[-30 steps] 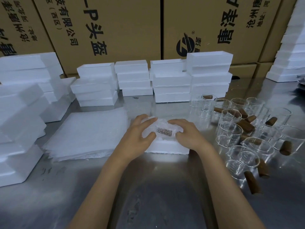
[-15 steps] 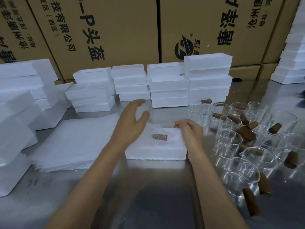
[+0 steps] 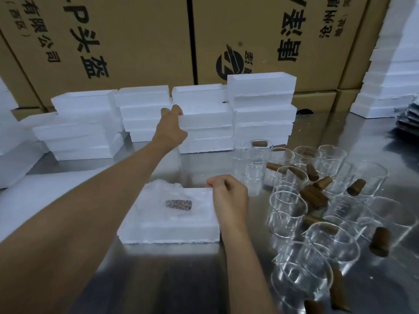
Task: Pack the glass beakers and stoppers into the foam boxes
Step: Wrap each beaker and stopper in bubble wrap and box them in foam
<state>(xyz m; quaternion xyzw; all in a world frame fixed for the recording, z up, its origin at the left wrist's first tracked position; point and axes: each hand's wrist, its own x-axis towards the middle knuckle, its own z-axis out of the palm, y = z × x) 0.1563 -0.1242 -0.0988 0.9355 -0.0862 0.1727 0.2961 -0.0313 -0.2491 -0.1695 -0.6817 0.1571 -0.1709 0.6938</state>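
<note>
White foam under both hands on a steel table [image 3: 158, 279].

The left hand [image 3: 170, 128] reaches to the foam stack [image 3: 205, 128] at the back, fingers curled over one piece's corner; the right hand [image 3: 229, 200] pinches the far right edge of the near foam box [image 3: 169, 225], where a stopper [image 3: 179, 205] lies under thin wrap (speckled brown). Clear glass beakers [image 3: 288, 207] and loose brown stoppers [image 3: 314, 196] crowd together to the right. Cardboard cartons [image 3: 140, 37] behind carry black Chinese print and a round logo.
</note>
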